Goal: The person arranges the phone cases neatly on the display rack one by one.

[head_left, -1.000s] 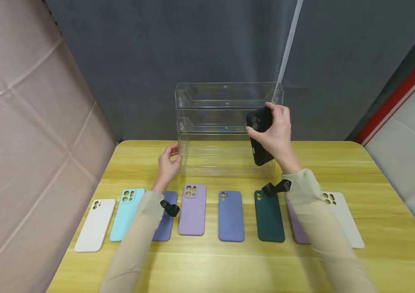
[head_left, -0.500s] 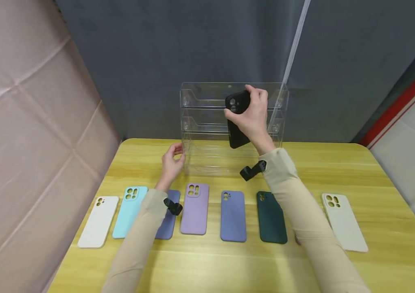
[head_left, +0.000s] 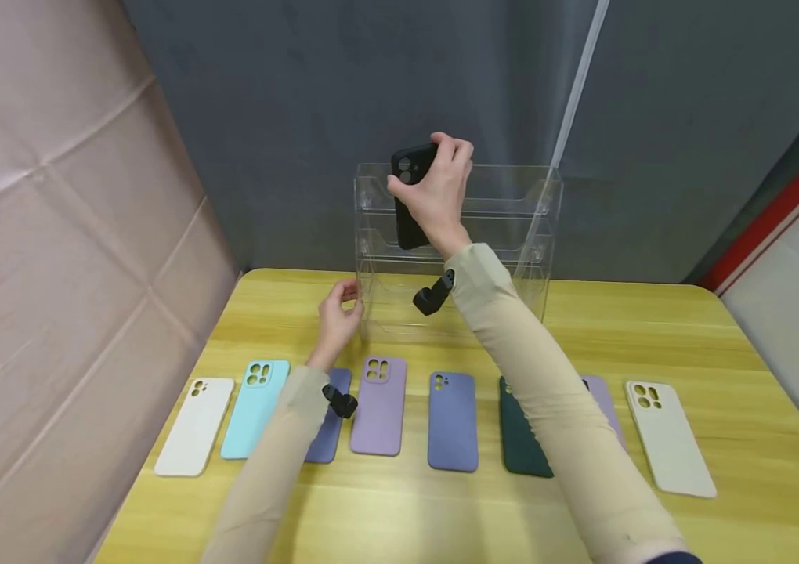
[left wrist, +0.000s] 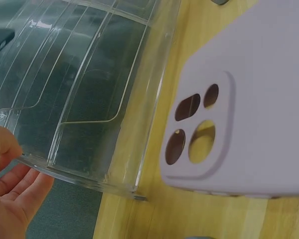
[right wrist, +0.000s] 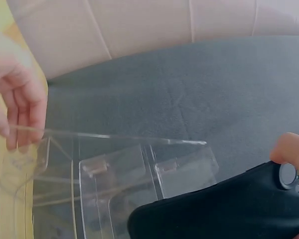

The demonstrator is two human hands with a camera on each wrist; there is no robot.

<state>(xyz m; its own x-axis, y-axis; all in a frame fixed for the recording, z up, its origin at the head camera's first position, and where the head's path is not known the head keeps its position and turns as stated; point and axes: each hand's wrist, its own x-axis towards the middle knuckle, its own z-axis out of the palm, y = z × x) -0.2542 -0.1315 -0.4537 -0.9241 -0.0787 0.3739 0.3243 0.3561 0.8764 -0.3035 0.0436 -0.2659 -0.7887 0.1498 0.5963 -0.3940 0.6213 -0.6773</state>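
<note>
My right hand point(head_left: 438, 192) grips a black phone case point(head_left: 410, 225) by its upper end, thumb on one edge and fingers on the other. The case hangs tilted in front of the upper left tiers of a clear plastic rack point(head_left: 501, 207). In the right wrist view the black case point(right wrist: 214, 209) slants close over the clear pockets. At the rack's left side, my left hand point(head_left: 339, 313) holds the side panel's edge between thumb and fingers. The left wrist view has this hand point(left wrist: 15, 194) at the panel's edge.
Along the table point(head_left: 399, 517) lies a row of phone cases: a white one point(head_left: 195, 427), a turquoise one point(head_left: 255, 411), a lilac one point(head_left: 379, 407), a blue one point(head_left: 452, 423), a dark green one point(head_left: 522, 439) and several more. A grey curtain point(head_left: 287, 117) hangs behind the rack.
My right hand has carried the black case left and upward, from the rack's right side to its upper left. My left hand stays at the rack's left edge.
</note>
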